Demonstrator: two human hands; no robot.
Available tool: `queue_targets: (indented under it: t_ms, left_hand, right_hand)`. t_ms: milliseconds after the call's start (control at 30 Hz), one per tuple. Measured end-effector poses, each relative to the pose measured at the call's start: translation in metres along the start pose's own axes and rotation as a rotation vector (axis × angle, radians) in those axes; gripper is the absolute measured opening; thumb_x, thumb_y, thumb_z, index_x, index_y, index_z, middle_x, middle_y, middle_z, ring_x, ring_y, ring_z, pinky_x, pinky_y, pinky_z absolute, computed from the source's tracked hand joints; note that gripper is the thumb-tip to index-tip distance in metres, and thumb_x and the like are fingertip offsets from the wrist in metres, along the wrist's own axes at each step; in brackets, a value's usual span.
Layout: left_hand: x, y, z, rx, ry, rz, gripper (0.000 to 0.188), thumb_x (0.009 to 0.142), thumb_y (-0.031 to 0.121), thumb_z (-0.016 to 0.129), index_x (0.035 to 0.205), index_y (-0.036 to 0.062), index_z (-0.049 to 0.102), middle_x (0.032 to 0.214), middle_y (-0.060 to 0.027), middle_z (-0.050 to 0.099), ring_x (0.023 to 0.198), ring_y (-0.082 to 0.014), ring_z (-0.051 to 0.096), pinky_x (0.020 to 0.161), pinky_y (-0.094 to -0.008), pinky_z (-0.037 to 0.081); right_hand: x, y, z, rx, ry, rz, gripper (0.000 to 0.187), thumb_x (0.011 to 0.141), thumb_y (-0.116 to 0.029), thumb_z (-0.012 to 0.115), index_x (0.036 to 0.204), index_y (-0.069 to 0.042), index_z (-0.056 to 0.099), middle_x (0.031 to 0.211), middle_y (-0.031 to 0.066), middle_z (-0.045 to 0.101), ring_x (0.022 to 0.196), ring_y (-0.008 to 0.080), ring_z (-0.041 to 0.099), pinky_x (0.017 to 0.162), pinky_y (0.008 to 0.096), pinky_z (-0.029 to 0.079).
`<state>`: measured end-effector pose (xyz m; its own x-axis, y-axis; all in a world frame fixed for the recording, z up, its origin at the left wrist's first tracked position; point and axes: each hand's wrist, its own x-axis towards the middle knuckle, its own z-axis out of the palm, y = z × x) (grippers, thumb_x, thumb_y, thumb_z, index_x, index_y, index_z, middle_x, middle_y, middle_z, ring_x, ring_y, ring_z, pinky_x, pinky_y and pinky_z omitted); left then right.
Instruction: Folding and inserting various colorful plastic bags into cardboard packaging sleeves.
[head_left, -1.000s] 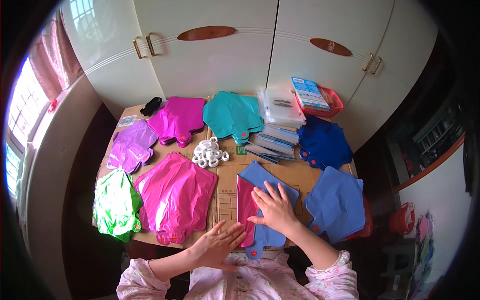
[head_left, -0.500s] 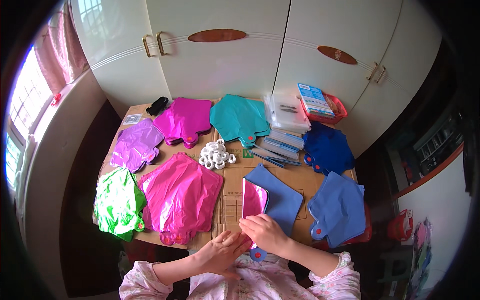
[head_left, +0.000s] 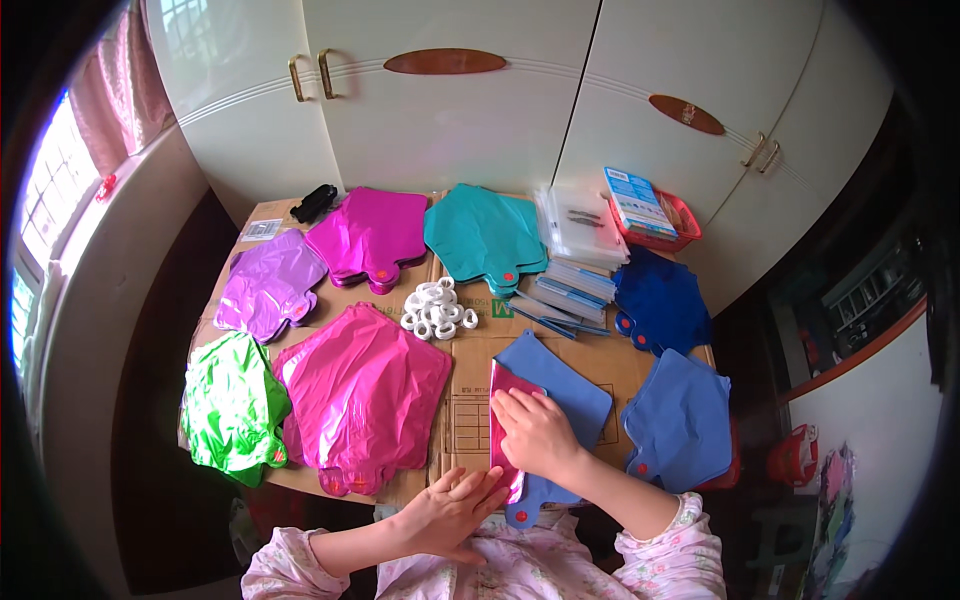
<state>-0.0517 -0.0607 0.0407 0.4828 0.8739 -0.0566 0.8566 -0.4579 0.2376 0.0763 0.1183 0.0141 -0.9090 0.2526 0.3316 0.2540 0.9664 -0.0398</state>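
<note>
A folded pink foil balloon lies as a narrow strip on top of a flat blue foil balloon. The blue one's tab, with a red dot, sticks out toward me. My right hand is pressed flat over the middle of the pink strip, fingers stretched out and covering part of it. Near the strip's lower end rests my left hand, its fingers extended and the tips touching the foil's edge. Neither hand grasps anything.
Around the cardboard lie flat balloons: green, large pink, lilac, magenta, teal, dark blue and blue. White rings, clear bags and a red basket stand farther back.
The pink balloon now lies flatter, in a narrower strip. My right hand has slid forward along it and flattened out. My left hand stays near the lower end.
</note>
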Motion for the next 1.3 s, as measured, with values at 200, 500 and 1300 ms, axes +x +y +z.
queue_targets:
  t_ms: [200,500,1300]
  left_hand:
    - [-0.001,0.000,-0.002,-0.021,-0.025,-0.010,0.102,0.070,0.068,0.061,0.141,-0.0010,0.036,0.145,-0.0236,0.031,0.130,-0.0301,0.034,0.106,-0.0450,0.028]
    - [0.000,0.002,-0.003,-0.006,-0.018,-0.013,0.101,0.069,0.068,0.061,0.140,-0.0001,0.037,0.144,-0.0232,0.033,0.129,-0.0294,0.034,0.106,-0.0451,0.029]
    - [0.058,-0.089,-0.003,0.192,0.227,0.057,0.051,0.084,0.037,0.061,0.121,0.0027,0.058,0.130,-0.0093,0.053,0.125,-0.0226,0.047,0.104,-0.0436,0.037]
  right_hand:
    - [0.021,0.007,0.001,-0.044,-0.023,0.064,0.045,0.070,-0.016,0.059,0.111,0.000,0.062,0.104,0.0056,0.061,0.093,0.0214,0.058,0.078,0.0335,0.051]
    - [0.038,0.019,0.007,-0.022,-0.034,0.095,0.046,0.071,-0.018,0.060,0.113,0.001,0.062,0.093,0.0041,0.059,0.081,0.0209,0.054,0.070,0.0346,0.047]
    - [0.020,0.031,0.030,0.203,0.207,0.181,0.052,0.082,-0.011,0.054,0.132,-0.001,0.043,0.132,0.0157,0.044,0.121,0.0306,0.043,0.099,0.0439,0.033]
